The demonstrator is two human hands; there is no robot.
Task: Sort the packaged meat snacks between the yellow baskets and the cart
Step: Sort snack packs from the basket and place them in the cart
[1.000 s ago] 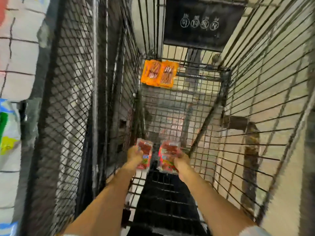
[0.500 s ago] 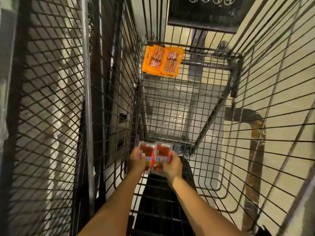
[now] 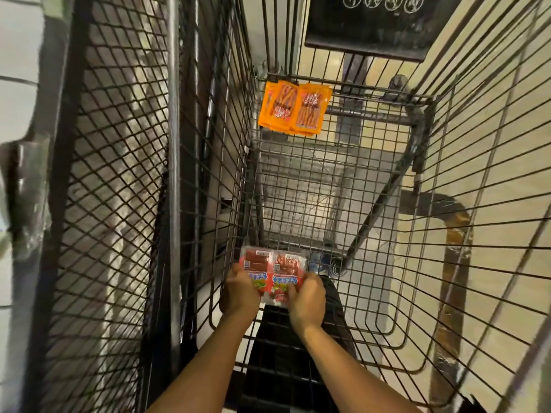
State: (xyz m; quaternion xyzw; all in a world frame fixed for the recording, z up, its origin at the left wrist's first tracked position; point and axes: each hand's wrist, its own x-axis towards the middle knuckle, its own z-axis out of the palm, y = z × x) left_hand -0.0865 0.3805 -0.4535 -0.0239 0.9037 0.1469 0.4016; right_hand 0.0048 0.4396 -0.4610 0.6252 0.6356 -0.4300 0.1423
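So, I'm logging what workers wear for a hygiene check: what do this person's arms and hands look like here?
The left forearm and right forearm are bare down to the picture's bottom edge; no sleeve shows. The left hand and right hand are ungloved, with no watch, bracelet or ring visible.

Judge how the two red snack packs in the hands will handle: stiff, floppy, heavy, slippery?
Probably light: the left hand holds the left pack, the right hand the right pack, each by its lower end. Likely semi-stiff, as the free upper halves do not droop. The glossy film may be slippery in a loose grip.
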